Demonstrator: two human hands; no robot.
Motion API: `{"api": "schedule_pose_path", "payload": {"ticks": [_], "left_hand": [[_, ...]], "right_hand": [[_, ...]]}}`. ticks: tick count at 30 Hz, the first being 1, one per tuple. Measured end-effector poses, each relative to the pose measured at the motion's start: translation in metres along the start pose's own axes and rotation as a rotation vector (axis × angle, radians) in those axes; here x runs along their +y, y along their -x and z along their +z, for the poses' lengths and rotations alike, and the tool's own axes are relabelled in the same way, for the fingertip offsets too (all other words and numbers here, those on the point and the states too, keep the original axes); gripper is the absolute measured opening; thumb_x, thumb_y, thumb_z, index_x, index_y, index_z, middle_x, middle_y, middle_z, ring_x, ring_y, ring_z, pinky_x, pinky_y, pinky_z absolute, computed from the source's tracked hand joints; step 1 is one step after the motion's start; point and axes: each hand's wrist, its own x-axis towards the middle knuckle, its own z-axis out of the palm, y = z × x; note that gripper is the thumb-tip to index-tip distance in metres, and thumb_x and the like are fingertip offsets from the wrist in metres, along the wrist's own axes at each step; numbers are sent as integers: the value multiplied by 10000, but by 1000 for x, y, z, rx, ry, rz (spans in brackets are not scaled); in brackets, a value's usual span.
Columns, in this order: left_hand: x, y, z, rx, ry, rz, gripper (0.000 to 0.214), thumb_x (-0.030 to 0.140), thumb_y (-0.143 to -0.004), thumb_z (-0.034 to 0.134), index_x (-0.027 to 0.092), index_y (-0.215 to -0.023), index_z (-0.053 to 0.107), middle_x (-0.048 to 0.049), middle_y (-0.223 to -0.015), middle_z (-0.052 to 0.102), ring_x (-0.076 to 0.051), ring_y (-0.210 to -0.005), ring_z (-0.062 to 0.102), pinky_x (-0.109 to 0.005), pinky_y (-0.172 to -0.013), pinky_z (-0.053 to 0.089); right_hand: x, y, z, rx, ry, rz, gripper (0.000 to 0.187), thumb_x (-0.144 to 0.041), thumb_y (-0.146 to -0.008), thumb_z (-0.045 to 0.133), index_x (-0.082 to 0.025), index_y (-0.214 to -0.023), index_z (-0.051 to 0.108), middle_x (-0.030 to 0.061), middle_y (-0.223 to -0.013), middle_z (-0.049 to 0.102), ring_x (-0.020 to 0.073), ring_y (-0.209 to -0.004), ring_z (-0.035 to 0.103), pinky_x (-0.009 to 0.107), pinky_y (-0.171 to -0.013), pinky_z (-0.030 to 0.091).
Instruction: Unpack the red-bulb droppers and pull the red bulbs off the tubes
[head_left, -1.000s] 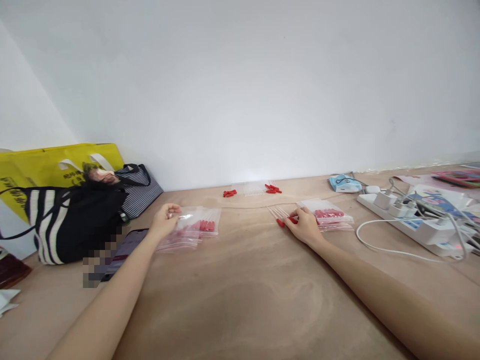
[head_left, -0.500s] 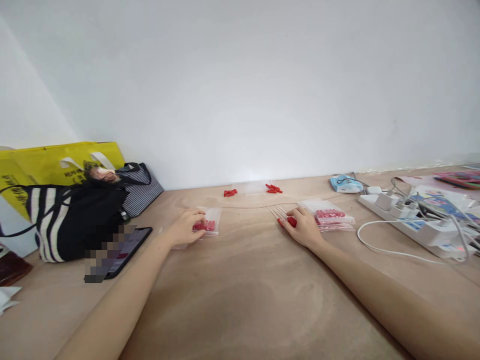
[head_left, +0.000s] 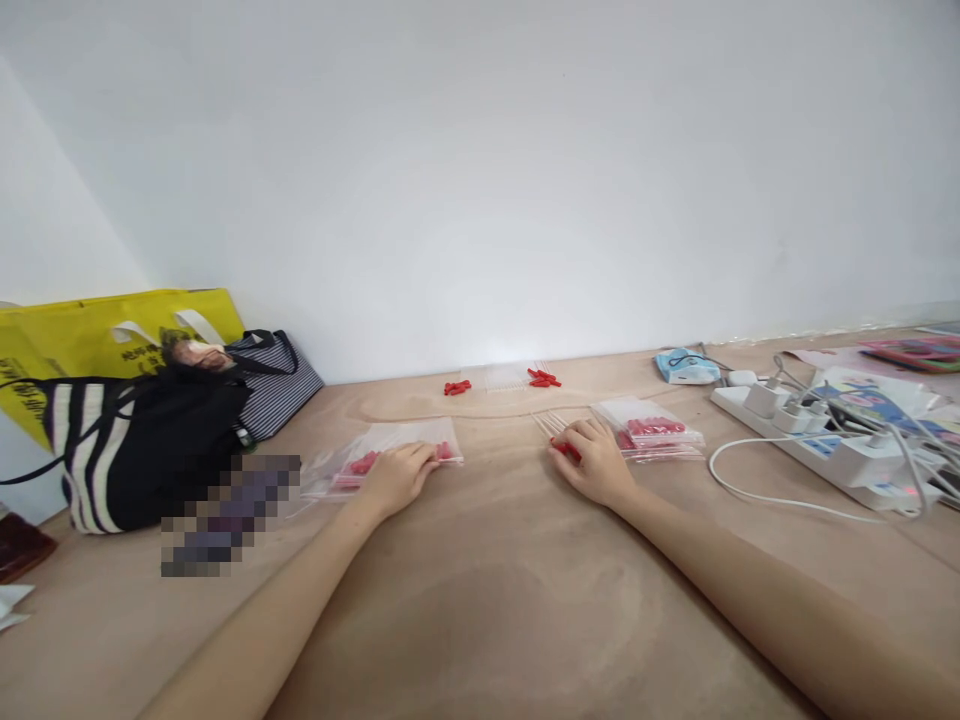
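two hands down on wooden table (head_left: 487,600). had left hand (head_left: 397,478) flat on clear zip bag (head_left: 405,437) of red pieces, fingers together, pressing, not pinching. had right hand (head_left: 598,462) cupped over red-tipped sticks (head_left: 546,424), fingers curled close; could not make out whether clamped. saw stack of filled bags (head_left: 651,428) just right of that hand, loose red caps (head_left: 543,377) near wall, power strip (head_left: 817,445) far right.

Pixel blur hides what may be a phone (head_left: 225,515) by the striped bag (head_left: 135,450). L hand (head_left: 397,478) covers the near edge of the clear bags (head_left: 397,440); R hand (head_left: 596,462) covers the red ends of the thin sticks (head_left: 546,425). Yellow bag (head_left: 67,335) cut off at left, power strip (head_left: 817,440) at right. 2 red heaps (head_left: 544,378) by the wall (head_left: 480,180): too small to tell.
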Motion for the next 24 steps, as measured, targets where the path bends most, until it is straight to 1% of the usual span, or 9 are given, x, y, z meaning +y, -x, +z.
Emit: {"api": "schedule_pose_path", "payload": {"ticks": [3,5,8,11,13,16,21,24], "left_hand": [[29,-1,12,49,101,3,237,293,-852,343,197,-773,545,-42,-841,621,-180,-776,568,-292,-690,409],[45,-3,18,82,182,1,231,293,-854,349,197,-784,548,-34,-839,620,-171,-779,567,-290,-706,414],[59,-6,22,93,265,18,228,280,-856,351,190,-800,553,-37,-852,615,-166,-798,560,-292,-728,420],[64,-8,22,86,275,39,227,270,-856,353,191,-798,557,-34,-859,615,-165,-814,553,-291,-733,420],[65,-9,21,80,264,56,232,266,-858,350,193,-781,556,-29,-847,617,-163,-810,552,-289,-730,419],[66,-10,20,76,263,67,232,262,-857,351,192,-763,550,-27,-832,616,-161,-798,552,-288,-720,419],[64,-8,20,47,306,70,128,236,-815,422,193,-828,542,-27,-855,614,-161,-798,560,-285,-713,430],[63,-7,19,56,334,66,121,226,-802,434,189,-809,549,-35,-871,620,-163,-809,569,-287,-723,436]], "right_hand": [[-19,3,2,-60,-68,-110,158,-302,-750,519,-199,-846,589,54,-828,573,186,-805,495,329,-730,358],[-32,4,4,-86,-105,-168,213,-316,-734,547,-205,-913,586,55,-870,571,183,-814,499,325,-727,360],[-44,2,9,-91,-122,-207,257,-328,-731,563,-215,-960,587,53,-893,568,179,-815,503,316,-711,352],[-49,-2,14,-97,-117,-229,198,-303,-756,542,-223,-925,607,45,-876,577,168,-800,510,300,-686,333],[-50,-5,18,-114,-111,-242,155,-277,-781,513,-226,-881,619,34,-826,586,158,-778,514,291,-672,320],[-49,-8,21,-147,-130,-249,154,-246,-807,477,-226,-859,621,23,-775,592,144,-754,520,274,-665,318],[-50,-10,21,-170,-219,-181,149,-166,-788,456,-199,-764,600,8,-717,573,120,-690,517,241,-635,334],[-50,-10,21,-158,-286,-111,130,-146,-767,459,-188,-731,578,1,-706,566,107,-645,505,228,-608,336]]}}
